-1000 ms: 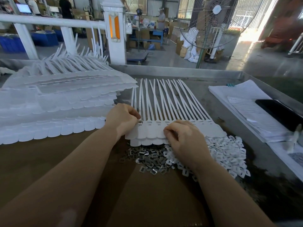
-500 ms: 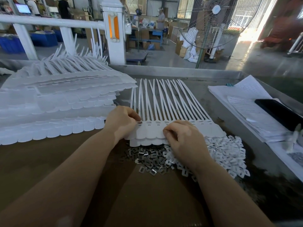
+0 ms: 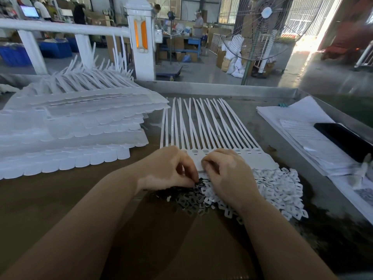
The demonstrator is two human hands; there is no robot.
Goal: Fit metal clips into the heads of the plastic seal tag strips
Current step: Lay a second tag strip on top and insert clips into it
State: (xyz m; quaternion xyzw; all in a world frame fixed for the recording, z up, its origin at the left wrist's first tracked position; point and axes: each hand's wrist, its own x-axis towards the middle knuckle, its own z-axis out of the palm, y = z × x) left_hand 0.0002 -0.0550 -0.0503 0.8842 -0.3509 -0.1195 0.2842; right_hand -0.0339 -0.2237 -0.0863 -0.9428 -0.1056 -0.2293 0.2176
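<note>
A joined row of white plastic seal tag strips point(image 3: 203, 126) lies flat on the table, tails pointing away, heads point(image 3: 248, 153) toward me. A heap of small metal clips point(image 3: 191, 201) lies just below the heads, bright white where the light hits at the right point(image 3: 280, 186). My left hand point(image 3: 169, 168) has its fingers curled, fingertips down at the top edge of the clip heap. My right hand point(image 3: 228, 174) rests over the strip heads and the heap with curled fingers. What either hand pinches is hidden.
A large stack of white strip sheets point(image 3: 70, 126) fills the left of the table. Papers point(image 3: 298, 134) and a black phone point(image 3: 347, 138) lie at the right. A raised metal rim point(image 3: 222, 88) bounds the far side. Brown cardboard point(image 3: 153, 239) covers the near surface.
My left hand has dropped from the left strip heads down to the clip heap. The right hand has stayed at the heads, shifting slightly.
</note>
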